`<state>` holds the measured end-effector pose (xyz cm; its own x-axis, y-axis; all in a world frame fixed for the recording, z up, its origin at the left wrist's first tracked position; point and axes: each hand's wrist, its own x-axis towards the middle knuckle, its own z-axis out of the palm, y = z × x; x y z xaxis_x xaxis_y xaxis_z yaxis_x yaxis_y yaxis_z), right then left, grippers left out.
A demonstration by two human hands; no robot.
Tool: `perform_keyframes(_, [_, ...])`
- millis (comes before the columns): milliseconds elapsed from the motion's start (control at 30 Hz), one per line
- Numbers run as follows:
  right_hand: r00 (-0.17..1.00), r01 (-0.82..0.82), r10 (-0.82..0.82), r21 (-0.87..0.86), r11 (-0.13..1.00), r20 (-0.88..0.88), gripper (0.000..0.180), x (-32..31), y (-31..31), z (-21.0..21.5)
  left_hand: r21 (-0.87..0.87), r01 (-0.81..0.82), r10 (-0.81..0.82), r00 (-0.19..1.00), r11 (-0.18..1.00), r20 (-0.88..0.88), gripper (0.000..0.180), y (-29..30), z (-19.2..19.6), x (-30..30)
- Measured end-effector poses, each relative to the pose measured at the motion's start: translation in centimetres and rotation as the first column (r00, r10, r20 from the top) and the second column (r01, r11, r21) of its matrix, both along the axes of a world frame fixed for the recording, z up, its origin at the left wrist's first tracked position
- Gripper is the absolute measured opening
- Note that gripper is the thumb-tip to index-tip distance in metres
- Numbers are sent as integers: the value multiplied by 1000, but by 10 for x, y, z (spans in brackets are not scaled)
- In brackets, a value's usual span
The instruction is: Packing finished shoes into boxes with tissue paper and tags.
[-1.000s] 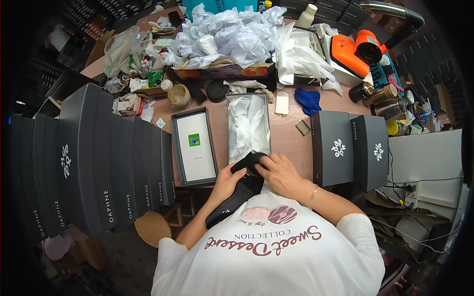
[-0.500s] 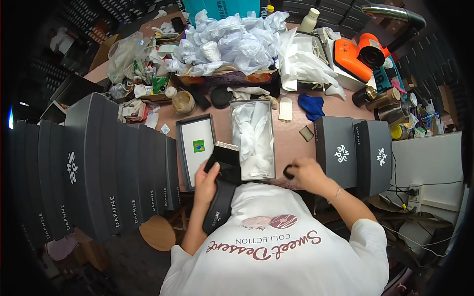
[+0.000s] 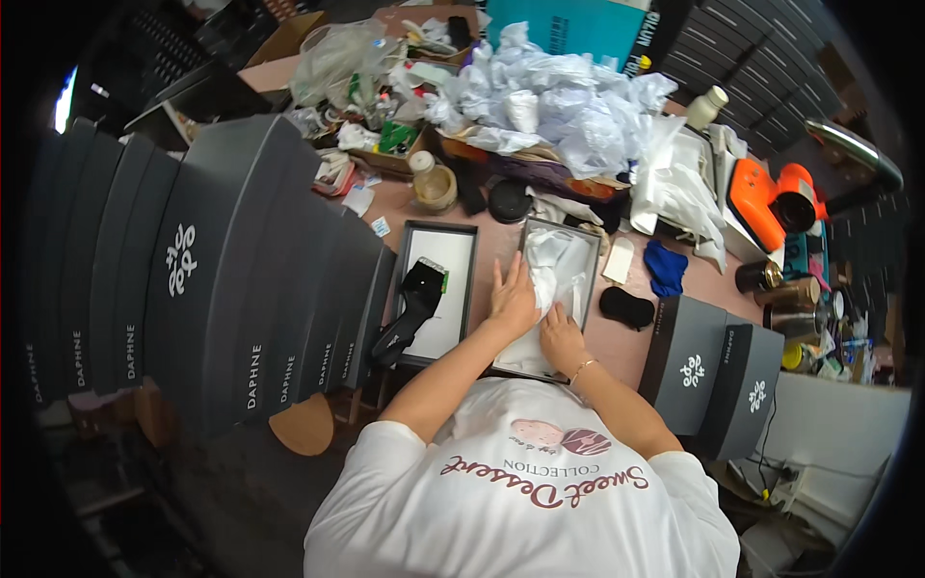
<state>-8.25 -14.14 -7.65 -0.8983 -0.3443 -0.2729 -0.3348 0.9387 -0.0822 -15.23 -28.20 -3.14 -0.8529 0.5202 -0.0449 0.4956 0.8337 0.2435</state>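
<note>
An open grey shoebox (image 3: 585, 236) stands in front of me with crumpled white tissue paper (image 3: 557, 258) inside. My left hand (image 3: 514, 301) lies over its left wall, fingers spread on the paper. At the near right part of the box, my right hand (image 3: 561, 337) reaches in with its fingers stretched onto the paper. Neither hand appears to grip anything. Left of the box, a black shoe (image 3: 418, 297) rests across the white-lined box lid (image 3: 455, 332). A black, rounded pad-like thing (image 3: 626, 308) lies on the table to the right.
Dark shoeboxes stand in a row at the left (image 3: 226, 260) and two more at the right (image 3: 689, 366). A heap of white tissue (image 3: 568, 106) fills the back. A jar (image 3: 434, 185), a blue cloth (image 3: 666, 268) and an orange appliance (image 3: 754, 202) sit around the table.
My left hand has let go of the black shoe, now on the lid. My right hand has released a small black thing. Both hands have moved into the box; the view has turned.
</note>
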Motion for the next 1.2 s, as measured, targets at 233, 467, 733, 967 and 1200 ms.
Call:
perform_keyframes(233, [999, -44, 45, 18, 999, -30, 39, 4, 4, -5, 264, -106, 89, 993, 959, 75, 21, 4, -6, -14])
perform_keyframes(467, [898, -111, 71, 66, 992, 434, 37, -13, -1, 30, 405, -175, 177, 984, 897, 33, 35, 5, 13, -5])
perform_keyframes(733, [994, -104, 105, 39, 994, -20, 30, 3, 1, 6, 89, 10, -13, 1000, 996, 28, 30, 3, 2, -4])
perform_keyframes(967, [930, -17, -2, 49, 999, 367, 40, -9, 0, 18, 763, -303, 28, 936, 571, 351, 46, -26, 60, -4])
perform_keyframes(1200, [635, 722, -72, -624, -300, 769, 46, -24, 6, 114, 655, -742, -351, 580, 144, 735, 75, -84, 92, 32])
